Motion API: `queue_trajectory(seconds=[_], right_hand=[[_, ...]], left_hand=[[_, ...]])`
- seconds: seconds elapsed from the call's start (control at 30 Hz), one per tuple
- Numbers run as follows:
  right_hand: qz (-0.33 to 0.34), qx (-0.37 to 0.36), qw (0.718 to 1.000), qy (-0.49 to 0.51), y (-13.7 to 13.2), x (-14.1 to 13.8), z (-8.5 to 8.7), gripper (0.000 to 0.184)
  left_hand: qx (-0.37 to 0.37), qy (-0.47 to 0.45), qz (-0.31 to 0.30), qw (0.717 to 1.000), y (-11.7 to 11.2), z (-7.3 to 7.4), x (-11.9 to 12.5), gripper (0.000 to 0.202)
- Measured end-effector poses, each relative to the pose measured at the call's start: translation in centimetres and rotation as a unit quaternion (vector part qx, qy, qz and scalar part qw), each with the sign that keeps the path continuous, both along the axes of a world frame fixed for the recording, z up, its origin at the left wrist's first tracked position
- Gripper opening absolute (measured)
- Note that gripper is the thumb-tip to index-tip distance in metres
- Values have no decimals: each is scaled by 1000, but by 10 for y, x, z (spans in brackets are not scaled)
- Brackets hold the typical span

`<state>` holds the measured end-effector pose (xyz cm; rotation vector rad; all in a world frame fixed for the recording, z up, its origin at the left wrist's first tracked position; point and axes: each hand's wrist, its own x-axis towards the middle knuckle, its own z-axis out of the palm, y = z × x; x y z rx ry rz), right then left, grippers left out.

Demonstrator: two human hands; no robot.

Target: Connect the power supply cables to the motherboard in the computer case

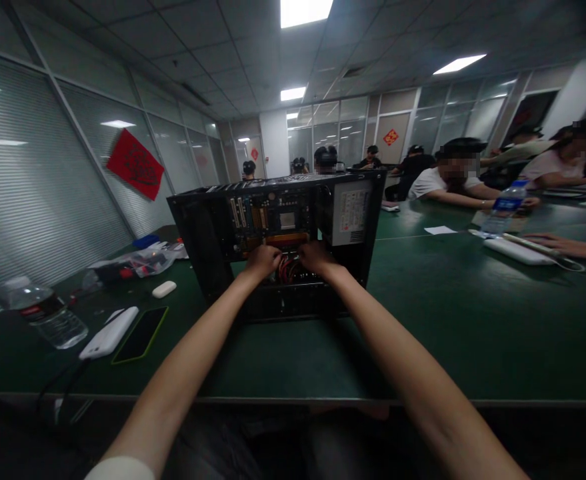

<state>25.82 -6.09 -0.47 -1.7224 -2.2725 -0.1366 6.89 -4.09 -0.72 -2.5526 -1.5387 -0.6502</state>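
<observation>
An open black computer case [187,230] stands upright on the green table in front of me. Inside it are the motherboard [267,203] and, at the upper right, a grey power supply [350,213]. My left hand [264,262] reaches into the case with its fingers curled together, just below the orange slots [290,239]. My right hand [317,257] is also closed, close to the right end of those slots. Between and below the hands runs a bundle of coloured cables [287,270]. Whatever the fingertips hold is too small and dark to make out.
On the left of the table [423,333] are a water bottle [50,317], a white power bank [110,333], a phone [141,335], a small white case [164,289] and a plastic bag [133,267]. Rightward are another bottle [507,207], a white device [517,251] and people seated.
</observation>
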Motion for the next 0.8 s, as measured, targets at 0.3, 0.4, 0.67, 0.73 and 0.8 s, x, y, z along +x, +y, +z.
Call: queue_trajectory(seconds=[0.3,0.4,0.67,0.73,0.8], right_hand=[[6,57,998,-22,-73,22,-23,61],[20,80,995,-51,-86,26,-41,60],[11,105,994,-34,-86,25,-49,51],[16,107,993,-35,-86,26,-50,49],[15,107,994,-35,-87,27,-50,50]], left_hand=[[-17,-14,-37,999,-59,5,-54,48],[-49,80,17,995,-82,-5,-71,60],[92,145,129,977,-101,-37,-70,49],[118,136,146,973,-99,-41,-68,49],[139,132,141,971,-97,-44,-68,49]])
